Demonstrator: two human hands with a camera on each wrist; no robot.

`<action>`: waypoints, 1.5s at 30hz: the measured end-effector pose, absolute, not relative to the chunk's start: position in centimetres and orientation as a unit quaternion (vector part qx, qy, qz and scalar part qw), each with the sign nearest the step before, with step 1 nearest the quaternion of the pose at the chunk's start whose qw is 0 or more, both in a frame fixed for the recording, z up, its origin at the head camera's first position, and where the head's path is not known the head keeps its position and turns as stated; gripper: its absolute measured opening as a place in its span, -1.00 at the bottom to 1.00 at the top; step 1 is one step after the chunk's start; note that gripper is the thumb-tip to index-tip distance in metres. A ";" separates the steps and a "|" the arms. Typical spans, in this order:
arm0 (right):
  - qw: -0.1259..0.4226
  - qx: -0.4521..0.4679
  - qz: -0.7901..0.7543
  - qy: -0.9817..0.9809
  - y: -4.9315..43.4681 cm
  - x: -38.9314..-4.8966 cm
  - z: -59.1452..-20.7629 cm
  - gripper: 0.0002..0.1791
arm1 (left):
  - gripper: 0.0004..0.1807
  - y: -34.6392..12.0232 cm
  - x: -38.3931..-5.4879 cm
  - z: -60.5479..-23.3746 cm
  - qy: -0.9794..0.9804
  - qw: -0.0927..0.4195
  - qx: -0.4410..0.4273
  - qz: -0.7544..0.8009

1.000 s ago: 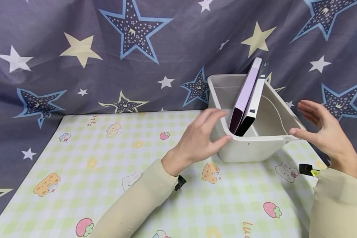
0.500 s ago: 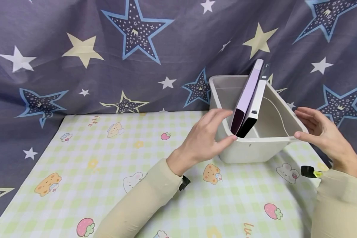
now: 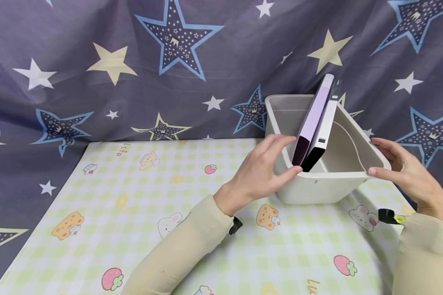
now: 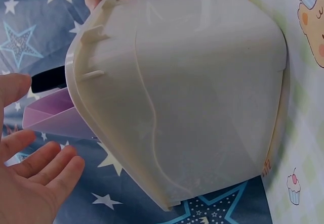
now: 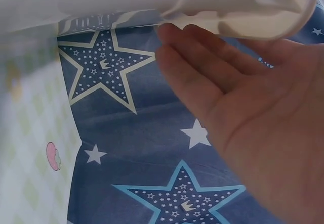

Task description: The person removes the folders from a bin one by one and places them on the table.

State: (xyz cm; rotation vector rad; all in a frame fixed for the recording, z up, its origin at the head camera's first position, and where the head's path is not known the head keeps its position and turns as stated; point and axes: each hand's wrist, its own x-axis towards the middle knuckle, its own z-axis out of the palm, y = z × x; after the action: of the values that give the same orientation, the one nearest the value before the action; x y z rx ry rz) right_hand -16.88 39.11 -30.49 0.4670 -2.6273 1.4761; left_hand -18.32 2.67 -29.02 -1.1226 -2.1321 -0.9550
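A pale grey plastic bin (image 3: 325, 188) stands on the table at the right in the head view. Leaning inside it are a slim purple book-like case (image 3: 313, 116) and a white and black one (image 3: 327, 123), their upper ends above the rim. My left hand (image 3: 260, 166) is at the bin's left front corner, thumb near the rim and fingers spread; in the left wrist view its fingers (image 4: 61, 166) look apart from the bin. My right hand (image 3: 409, 174) is at the right front corner. In the right wrist view its nearly straight fingers (image 5: 185, 64) meet the underside of the rim.
A checked tablecloth (image 3: 133, 229) with printed cartoon animals and strawberries covers the table. Close behind the bin hangs a dark curtain (image 3: 192, 106) with stars. The table's right edge runs near the bin and the right forearm.
Both hands have come closer to the bin's rim, the right one moving inward to its corner. The whole head view has shifted slightly; bin and cases look the same.
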 end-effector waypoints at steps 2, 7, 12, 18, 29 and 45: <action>0.041 0.162 0.507 -0.846 39.2 -16.9 -30.6 -0.14 | -0.35 2.8 -18.4 -29.0 -0.792 0.272 -0.415 -0.356; 0.018 0.169 0.576 -0.799 39.4 -17.1 -30.8 -0.15 | -0.32 3.1 -18.7 -28.8 -0.792 0.271 -0.411 -0.362; 0.013 0.173 0.604 -0.777 39.4 -17.3 -31.0 -0.15 | -0.34 3.4 -19.0 -28.5 -0.792 0.258 -0.413 -0.367; 0.007 0.179 0.621 -0.763 39.5 -17.3 -31.1 -0.14 | -0.34 4.0 -19.4 -28.0 -0.793 0.242 -0.413 -0.378; 0.006 0.176 0.573 -0.801 39.4 -17.1 -30.9 -0.15 | -0.45 5.2 -20.2 -27.2 -0.801 0.218 -0.408 -0.380; 0.015 0.170 0.561 -0.810 39.5 -17.3 -30.9 -0.15 | -0.55 5.8 -21.1 -26.0 -0.820 0.194 -0.414 -0.344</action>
State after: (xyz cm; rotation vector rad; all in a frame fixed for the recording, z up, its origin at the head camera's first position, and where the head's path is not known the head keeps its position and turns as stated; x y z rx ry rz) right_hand -17.27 39.49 -30.92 0.5296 -2.5191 1.7467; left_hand -21.07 5.81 -25.95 -1.1605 -2.2993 -0.9658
